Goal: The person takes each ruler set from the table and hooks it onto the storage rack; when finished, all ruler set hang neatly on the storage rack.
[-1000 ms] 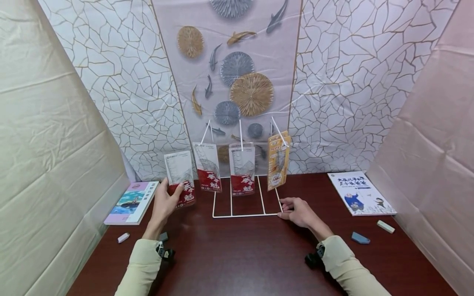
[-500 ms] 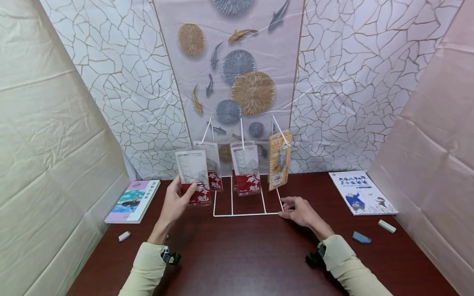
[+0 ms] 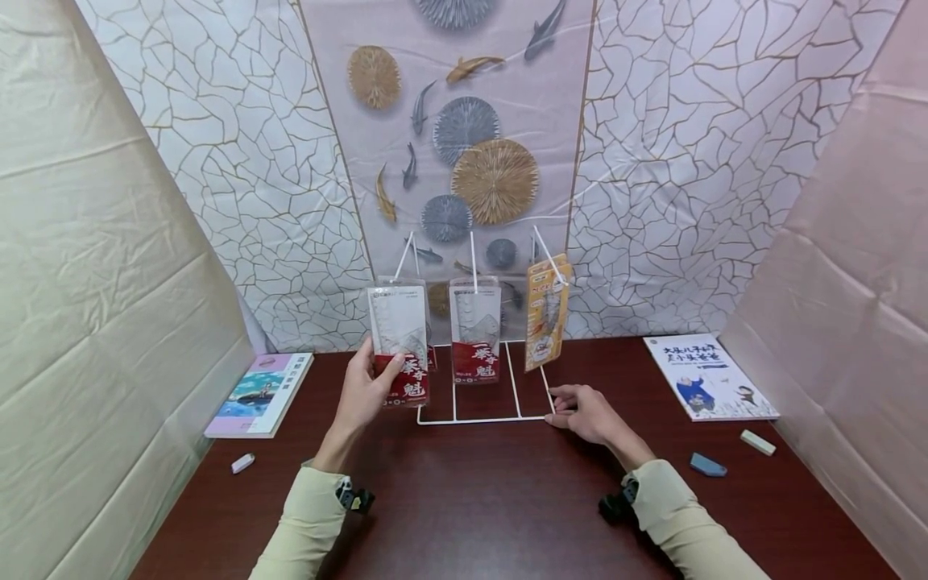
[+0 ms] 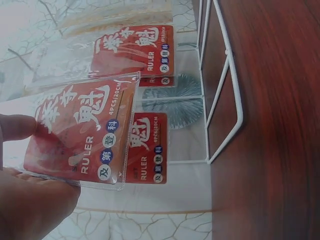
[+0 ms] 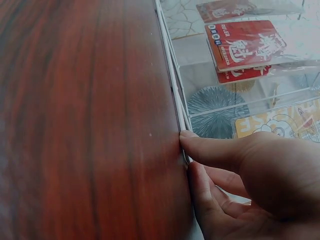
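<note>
My left hand [image 3: 362, 391] pinches a ruler set [image 3: 399, 310] by its lower left side, thumb across the red front. The clear packet stands nearly upright with a white top and a red lower part. It overlaps another ruler set [image 4: 146, 150] that hangs behind it on the left hook of a white wire display rack [image 3: 471, 421]. More ruler sets [image 3: 474, 334] hang from the middle hook. On the right hook are yellow packets [image 3: 547, 318]. My right hand [image 3: 586, 415] pinches the rack's front right corner between thumb [image 5: 215, 150] and fingers.
A pink and blue book [image 3: 257, 395] lies at the left of the dark red table [image 3: 471, 499], a white picture book [image 3: 709, 379] at the right. Near them are a small white eraser [image 3: 242, 463], a blue block [image 3: 707, 465] and a pale block [image 3: 757, 442].
My left hand has carried the ruler set rightward, from beside the rack to in front of the left hook. The middle packets swung and settled. My right hand stays at the rack's corner.
</note>
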The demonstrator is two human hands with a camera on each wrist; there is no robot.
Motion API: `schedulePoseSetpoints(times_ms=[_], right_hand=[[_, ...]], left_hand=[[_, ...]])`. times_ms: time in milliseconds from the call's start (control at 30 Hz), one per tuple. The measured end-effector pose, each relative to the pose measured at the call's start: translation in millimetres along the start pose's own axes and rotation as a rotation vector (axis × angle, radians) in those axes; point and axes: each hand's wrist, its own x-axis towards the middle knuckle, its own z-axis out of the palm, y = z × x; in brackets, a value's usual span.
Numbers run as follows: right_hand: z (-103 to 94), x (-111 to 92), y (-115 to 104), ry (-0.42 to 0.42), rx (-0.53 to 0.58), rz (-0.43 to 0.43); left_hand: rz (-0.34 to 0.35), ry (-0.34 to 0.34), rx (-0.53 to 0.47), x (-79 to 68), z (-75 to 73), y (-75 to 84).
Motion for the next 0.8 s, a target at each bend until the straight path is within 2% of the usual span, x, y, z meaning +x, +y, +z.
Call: schedulePoseSetpoints(times_ms=[400,667,800], right_hand=[[4.5,3.5,-7.8,-0.021,0.013,-0.012],[5.5,2.9,-7.0,-0.018,0.021,-0.015],[5.9,2.3,-8.2,-0.016,0.021,-0.012]], left_hand=[[-0.014,0.081,0.050,3.7,-10.2,-23.0],[-0.041,0.083,0.043,10.9,-9.8,-34.1],[-0.056,0.069,0.058,9.9,-13.3,-32.5]])
